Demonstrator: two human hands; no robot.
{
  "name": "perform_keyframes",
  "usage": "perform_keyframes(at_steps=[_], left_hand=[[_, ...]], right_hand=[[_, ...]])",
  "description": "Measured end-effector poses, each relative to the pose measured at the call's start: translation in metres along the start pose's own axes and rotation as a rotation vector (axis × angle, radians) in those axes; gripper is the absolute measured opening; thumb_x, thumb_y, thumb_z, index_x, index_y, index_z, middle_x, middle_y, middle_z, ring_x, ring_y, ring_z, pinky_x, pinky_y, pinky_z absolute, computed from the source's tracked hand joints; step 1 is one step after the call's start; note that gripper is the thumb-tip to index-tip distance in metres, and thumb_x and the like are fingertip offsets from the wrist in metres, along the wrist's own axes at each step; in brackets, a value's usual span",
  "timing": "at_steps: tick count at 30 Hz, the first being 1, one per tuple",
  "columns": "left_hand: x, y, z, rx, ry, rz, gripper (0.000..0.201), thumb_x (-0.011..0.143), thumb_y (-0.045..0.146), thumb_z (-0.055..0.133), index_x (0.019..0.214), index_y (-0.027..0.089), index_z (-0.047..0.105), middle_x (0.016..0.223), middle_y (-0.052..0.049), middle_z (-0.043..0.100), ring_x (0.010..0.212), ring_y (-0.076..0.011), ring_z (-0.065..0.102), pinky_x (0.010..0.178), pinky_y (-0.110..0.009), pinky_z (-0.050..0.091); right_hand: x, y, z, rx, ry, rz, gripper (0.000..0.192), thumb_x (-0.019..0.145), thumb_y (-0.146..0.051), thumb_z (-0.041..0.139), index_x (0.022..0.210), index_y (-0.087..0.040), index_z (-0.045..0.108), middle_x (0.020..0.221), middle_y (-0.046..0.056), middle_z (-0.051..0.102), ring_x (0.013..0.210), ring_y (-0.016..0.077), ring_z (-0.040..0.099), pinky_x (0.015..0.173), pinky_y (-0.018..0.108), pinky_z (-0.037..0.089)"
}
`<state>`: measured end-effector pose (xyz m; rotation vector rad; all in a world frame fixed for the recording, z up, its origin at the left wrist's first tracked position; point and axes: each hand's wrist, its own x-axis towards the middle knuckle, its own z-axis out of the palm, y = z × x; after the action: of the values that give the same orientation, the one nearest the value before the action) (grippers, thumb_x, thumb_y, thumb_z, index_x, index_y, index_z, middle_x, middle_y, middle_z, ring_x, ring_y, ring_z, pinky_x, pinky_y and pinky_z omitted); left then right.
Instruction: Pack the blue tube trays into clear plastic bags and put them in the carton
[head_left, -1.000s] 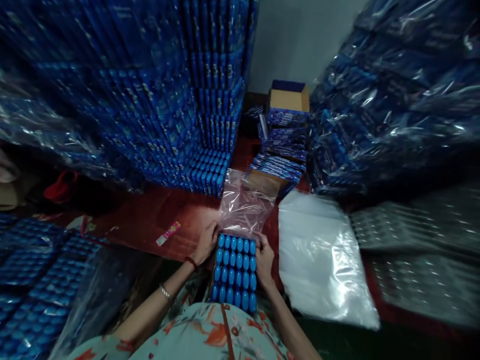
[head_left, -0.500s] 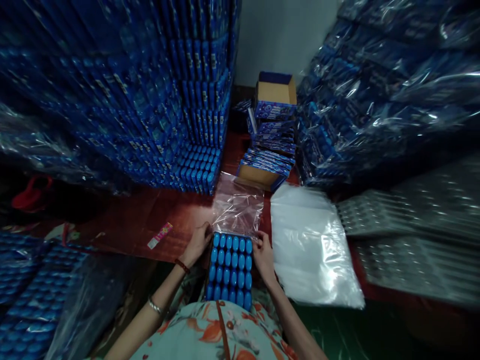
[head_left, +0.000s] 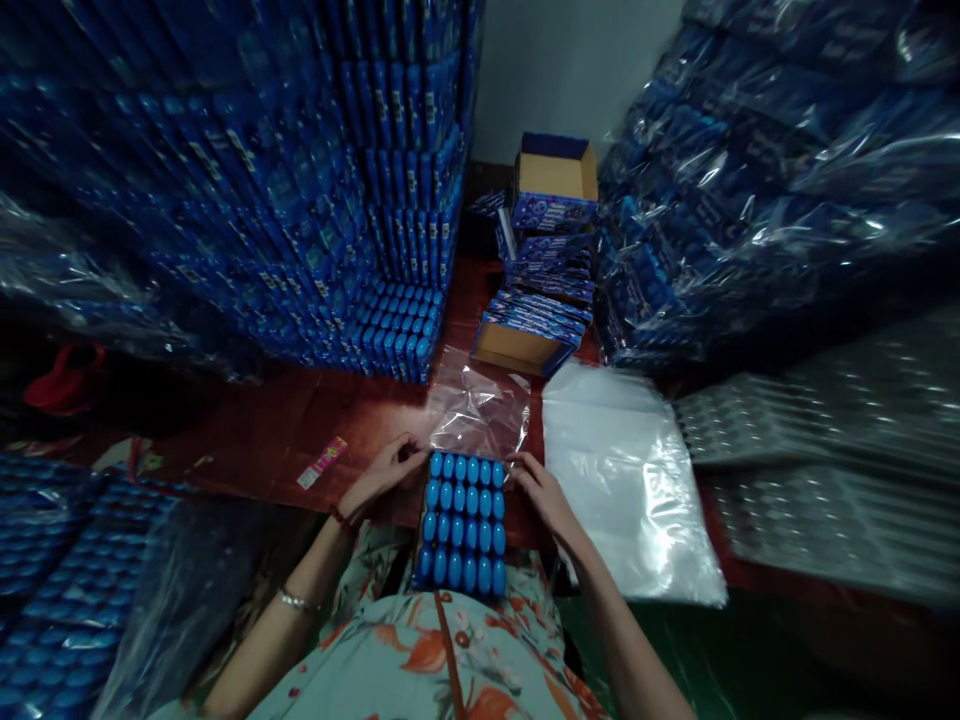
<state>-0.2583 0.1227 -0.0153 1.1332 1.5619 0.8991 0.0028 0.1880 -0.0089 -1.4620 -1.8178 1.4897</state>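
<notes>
In front of my body is a tray of glossy blue egg-shaped pieces, set in rows, its near end close to my lap. A clear plastic bag lies flat on the table at the tray's far end, its mouth around or against that end. My left hand is at the far left corner, fingertips pinched at the bag's edge. At the far right corner, my right hand has its fingers bent onto the other side of the bag's mouth. The fingertips' exact grip is hard to make out.
A stack of clear bags lies to the right, beside grey moulded trays. Printed cardboard boxes stand at the back. Tall stacks of blue packs rise at left. A pink label lies on the red table.
The tray has moved forward, with its far end now nearer the bag. Both hands have shifted slightly, their wrists farther out to the sides.
</notes>
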Motion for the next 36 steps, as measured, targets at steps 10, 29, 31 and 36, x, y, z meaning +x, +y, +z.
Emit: perform_keyframes(at_steps=[10,29,31,36], left_hand=[[-0.009,0.006,0.016,-0.262,0.144,0.063,0.026,0.071,0.040,0.066,0.076,0.016,0.057,0.073,0.002,0.057,0.069,-0.0114,0.051,0.065,-0.022,0.041],[-0.029,0.002,0.019,-0.184,0.219,0.459,0.030,0.083,0.041,0.059,0.072,0.014,0.067,0.077,-0.005,0.062,0.078,-0.0148,0.056,0.074,-0.026,0.044],[-0.036,-0.001,0.014,-0.142,0.169,0.501,0.029,0.084,0.040,0.058,0.074,0.014,0.067,0.079,-0.006,0.062,0.079,-0.0151,0.057,0.074,-0.027,0.044],[-0.073,-0.010,0.002,-0.006,0.053,0.513,0.031,0.090,0.037,0.050,0.077,0.014,0.066,0.079,-0.007,0.063,0.077,-0.0143,0.056,0.071,-0.025,0.042]], right_hand=[[0.016,-0.019,0.003,0.084,0.089,-0.147,0.037,0.076,-0.057,0.055,0.079,-0.020,0.054,0.076,0.001,0.056,0.068,0.0156,0.053,0.065,0.030,0.045],[0.048,-0.042,-0.030,-0.271,-0.458,-0.230,0.045,0.068,-0.063,0.061,0.069,-0.019,0.053,0.064,-0.001,0.053,0.061,0.0135,0.048,0.056,0.026,0.041],[0.021,-0.038,-0.035,-0.303,-0.337,-0.286,0.039,0.073,-0.059,0.059,0.072,-0.019,0.055,0.066,0.001,0.056,0.063,0.0147,0.051,0.058,0.026,0.043],[-0.061,-0.021,-0.011,-0.349,-0.150,-0.395,0.027,0.086,-0.043,0.049,0.073,-0.021,0.056,0.068,0.002,0.060,0.060,0.0142,0.056,0.058,0.025,0.047]])
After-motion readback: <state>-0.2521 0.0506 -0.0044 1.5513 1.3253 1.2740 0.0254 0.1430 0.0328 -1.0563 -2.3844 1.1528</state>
